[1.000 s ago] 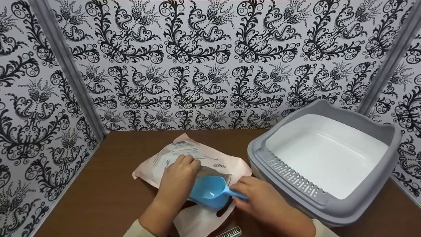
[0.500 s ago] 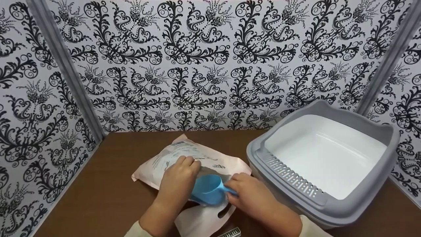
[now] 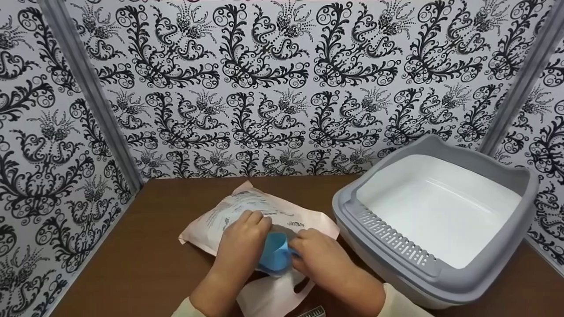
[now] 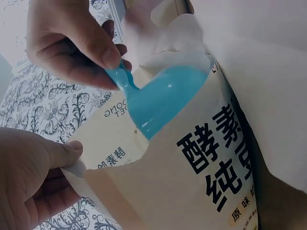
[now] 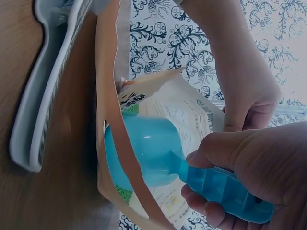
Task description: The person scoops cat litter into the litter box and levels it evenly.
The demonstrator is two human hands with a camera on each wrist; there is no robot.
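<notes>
A blue scoop (image 3: 274, 253) sits in the open mouth of a pale pink printed bag (image 3: 207, 224) that lies on the table. My right hand (image 3: 319, 253) grips the scoop's handle (image 5: 225, 191), thumb on top and fingers curled beneath. The scoop's bowl (image 4: 168, 96) is partly hidden by the bag's front wall. Green granules (image 5: 123, 193) show beside the bowl inside the bag. My left hand (image 3: 246, 240) pinches the bag's edge between thumb and fingers, seen best in the left wrist view, and holds the mouth apart.
On the right stands a grey-and-white litter box (image 3: 440, 211) with a slotted front ledge. A grey hinged tool with a ridged edge (image 5: 53, 91) lies on the brown table (image 3: 114, 246) near the bag. Patterned panels (image 3: 264, 88) enclose the back and sides.
My right hand has moved left with the scoop, and the bowl has gone further into the bag and tilted. My left hand has kept its hold on the bag's edge.
</notes>
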